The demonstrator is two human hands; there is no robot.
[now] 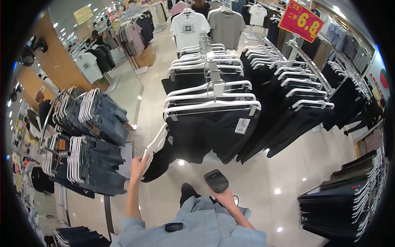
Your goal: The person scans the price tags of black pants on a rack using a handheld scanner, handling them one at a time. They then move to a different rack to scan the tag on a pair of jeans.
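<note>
My left hand (pixel 139 165) is closed around the end of a white hanger (pixel 156 140), which is tilted outward at the left of the middle rack. A black garment (pixel 158 166) hangs from that hanger, partly behind the front pair of black shorts (pixel 197 131). Those shorts are clipped to a white hanger at the front of the rack and carry a white price tag (pixel 242 126). In front of my body, my right hand (pixel 224 198) grips a black handheld device (pixel 216 181) that looks like a barcode scanner. Its underside and my fingertips are partly hidden.
Denim shorts (pixel 103 160) hang on a rack at the left. More black bottoms (pixel 279 119) hang to the right, under a red price sign (pixel 301 20). Dark trousers (pixel 329 210) stand at lower right. T-shirts (pixel 190 29) hang at the back. Shiny floor tiles (pixel 263 189) lie between the racks.
</note>
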